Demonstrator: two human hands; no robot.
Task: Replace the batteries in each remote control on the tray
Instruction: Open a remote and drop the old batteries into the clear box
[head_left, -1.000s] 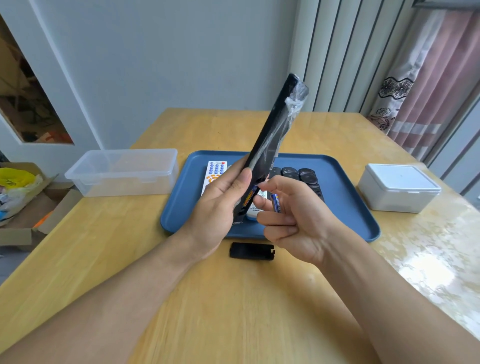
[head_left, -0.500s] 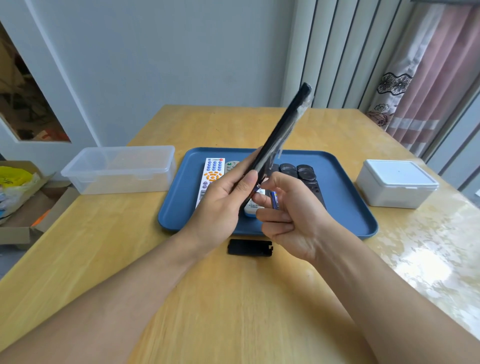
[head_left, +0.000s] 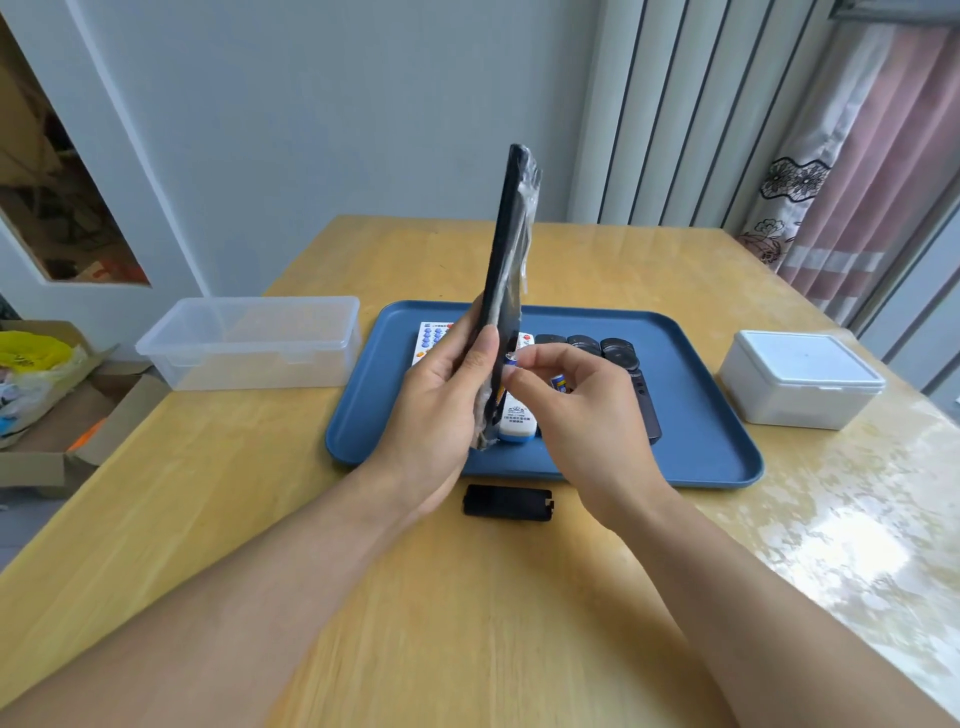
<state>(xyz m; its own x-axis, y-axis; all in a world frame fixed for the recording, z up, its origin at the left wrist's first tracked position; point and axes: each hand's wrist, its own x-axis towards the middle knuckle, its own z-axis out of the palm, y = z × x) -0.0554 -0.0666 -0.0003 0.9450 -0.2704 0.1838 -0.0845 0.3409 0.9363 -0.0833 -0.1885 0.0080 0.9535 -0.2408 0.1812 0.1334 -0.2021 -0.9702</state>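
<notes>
Above the tray (head_left: 717, 457), a black remote (head_left: 511, 260) is being gripped nearly upright by the left hand (head_left: 441, 405), while a battery (head_left: 560, 383) is being pinched just right of its lower end by the right hand (head_left: 576, 410).

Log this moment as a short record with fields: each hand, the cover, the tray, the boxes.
left hand: grips black remote, held nearly upright above the tray
right hand: pinches a battery beside the remote's lower end
battery cover: off, lying on table in front of the tray
blue tray: holds white and dark remotes
clear box: left of tray
white box: right of tray, lid on
</notes>
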